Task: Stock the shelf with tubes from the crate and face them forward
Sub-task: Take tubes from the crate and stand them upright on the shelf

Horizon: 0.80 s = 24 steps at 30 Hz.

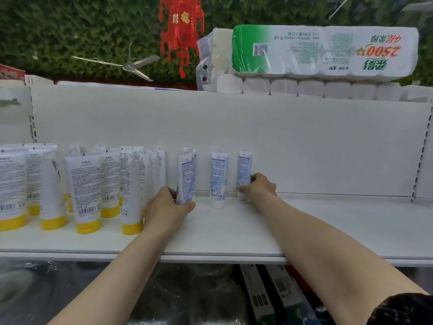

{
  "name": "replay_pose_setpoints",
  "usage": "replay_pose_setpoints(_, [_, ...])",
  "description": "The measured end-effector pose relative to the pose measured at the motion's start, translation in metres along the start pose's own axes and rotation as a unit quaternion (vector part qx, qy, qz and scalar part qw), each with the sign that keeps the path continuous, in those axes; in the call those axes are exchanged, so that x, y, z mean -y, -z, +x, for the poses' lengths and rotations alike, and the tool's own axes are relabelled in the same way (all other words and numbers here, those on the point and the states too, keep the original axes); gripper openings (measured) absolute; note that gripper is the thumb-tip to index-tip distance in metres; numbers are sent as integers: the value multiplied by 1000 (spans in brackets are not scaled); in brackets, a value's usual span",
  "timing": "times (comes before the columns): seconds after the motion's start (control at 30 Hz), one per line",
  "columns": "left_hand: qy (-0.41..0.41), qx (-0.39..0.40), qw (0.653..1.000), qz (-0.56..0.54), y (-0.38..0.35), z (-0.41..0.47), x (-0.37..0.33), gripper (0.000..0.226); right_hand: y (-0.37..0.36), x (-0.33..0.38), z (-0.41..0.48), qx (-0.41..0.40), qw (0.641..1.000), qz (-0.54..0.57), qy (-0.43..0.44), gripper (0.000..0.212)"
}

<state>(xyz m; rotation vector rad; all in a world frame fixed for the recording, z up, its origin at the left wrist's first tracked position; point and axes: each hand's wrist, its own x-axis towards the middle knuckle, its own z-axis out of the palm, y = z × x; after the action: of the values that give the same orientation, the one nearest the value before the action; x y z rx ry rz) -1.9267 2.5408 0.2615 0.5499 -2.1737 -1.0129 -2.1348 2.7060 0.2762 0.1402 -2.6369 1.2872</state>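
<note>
Our forearms (pixel 112 266) cross the shelf (pixel 304 226) at its near edge. The left hand (pixel 167 206) clasps one upright blue-label tube (pixel 186 174); the right hand (pixel 259 187) clasps the rightmost tube (pixel 244 167), far back. Between them a third tube (pixel 219 177) stands free. At left, yellow-capped tubes (pixel 85 193).

shelf (pixel 328 226): big tubes (pixel 85 191) L | small tubes (pixel 219 179) ctr | tissue packs (pixel 323 50) atop

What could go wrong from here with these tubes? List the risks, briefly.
1. The left hand, gripping the left tube, sits beside a leaning yellow-capped tube; a nudge may topple that crowded row.
2. The middle tube stands free on its cap; the right hand, gripping the right tube, could knock it.
3. All three tubes show fine print outward, so they may end up not faced forward.
</note>
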Motion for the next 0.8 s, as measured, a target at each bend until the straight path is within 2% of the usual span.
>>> replay_pose_setpoints(0.8, [5,25,999,24,2,-3,1,51,-12,-10,11,15,999,-27,11,51])
